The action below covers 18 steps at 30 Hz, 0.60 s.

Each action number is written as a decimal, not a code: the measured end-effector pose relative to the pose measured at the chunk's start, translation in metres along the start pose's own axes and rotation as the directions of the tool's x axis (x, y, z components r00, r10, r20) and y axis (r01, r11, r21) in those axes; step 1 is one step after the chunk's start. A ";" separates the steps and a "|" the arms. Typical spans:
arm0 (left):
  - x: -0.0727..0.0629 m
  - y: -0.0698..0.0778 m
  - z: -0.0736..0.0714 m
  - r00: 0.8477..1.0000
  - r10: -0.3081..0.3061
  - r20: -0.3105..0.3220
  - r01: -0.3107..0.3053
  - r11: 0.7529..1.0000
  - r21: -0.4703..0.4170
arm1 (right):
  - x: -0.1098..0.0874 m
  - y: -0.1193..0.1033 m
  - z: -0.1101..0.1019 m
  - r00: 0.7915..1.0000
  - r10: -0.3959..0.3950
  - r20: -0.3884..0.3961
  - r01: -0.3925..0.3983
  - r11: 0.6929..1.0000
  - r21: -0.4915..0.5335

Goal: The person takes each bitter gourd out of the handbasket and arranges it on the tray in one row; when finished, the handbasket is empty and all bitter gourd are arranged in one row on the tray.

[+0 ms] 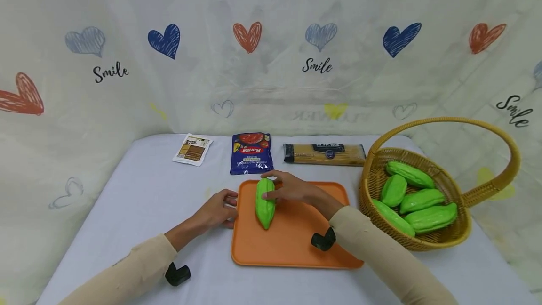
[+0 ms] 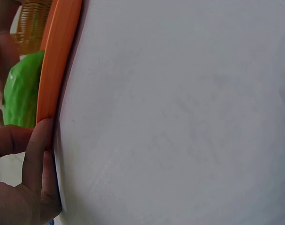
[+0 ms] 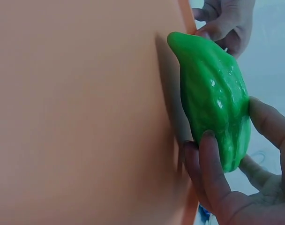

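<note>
A green, ribbed bitter melon (image 1: 265,204) is over the left part of an orange tray (image 1: 296,248), its pointed end towards the front. My right hand (image 1: 290,188) grips it by its far half, thumb on one side and fingers on the other. In the right wrist view the bitter melon (image 3: 215,93) casts a shadow on the tray; whether it touches the tray, I cannot tell. At the tray's left rim is my left hand (image 1: 218,209). The left wrist view has its thumb and fingers pinching the orange rim (image 2: 56,70).
Right of the tray stands a wicker basket (image 1: 368,192) with a tall handle, holding several more green bitter melons (image 1: 423,199). Behind the tray lie a white sachet (image 1: 192,149), a blue Barilla sauce pouch (image 1: 251,153) and a pack of spaghetti (image 1: 323,154). A white cloth covers the table.
</note>
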State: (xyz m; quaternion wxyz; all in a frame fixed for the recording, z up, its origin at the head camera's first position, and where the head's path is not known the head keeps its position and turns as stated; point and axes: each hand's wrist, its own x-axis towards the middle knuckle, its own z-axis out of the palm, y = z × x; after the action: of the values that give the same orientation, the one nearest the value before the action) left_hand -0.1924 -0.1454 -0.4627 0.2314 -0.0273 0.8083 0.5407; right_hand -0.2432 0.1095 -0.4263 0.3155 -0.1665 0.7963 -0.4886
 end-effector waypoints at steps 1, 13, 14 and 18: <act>0.000 0.000 0.000 1.000 -0.002 -0.002 0.002 1.000 -0.002 | 0.002 0.000 0.001 1.000 -0.004 0.002 0.004 1.000 0.003; 0.000 0.001 0.000 1.000 -0.008 0.004 0.008 1.000 0.009 | 0.015 -0.013 0.016 0.997 0.039 -0.064 -0.040 0.999 -0.011; 0.000 0.001 0.000 1.000 -0.007 0.005 0.007 1.000 0.009 | 0.015 -0.014 0.017 0.997 0.042 -0.065 -0.043 0.999 -0.013; 0.000 0.001 0.000 1.000 0.002 0.007 -0.002 1.000 -0.002 | 0.018 -0.015 0.018 0.997 0.039 -0.063 -0.040 0.999 -0.012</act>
State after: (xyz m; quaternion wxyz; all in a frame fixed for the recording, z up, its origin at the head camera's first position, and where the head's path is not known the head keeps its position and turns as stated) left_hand -0.1926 -0.1452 -0.4617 0.2338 -0.0247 0.8071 0.5416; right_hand -0.2453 0.0797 -0.4253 0.2990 -0.1375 0.8121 -0.4819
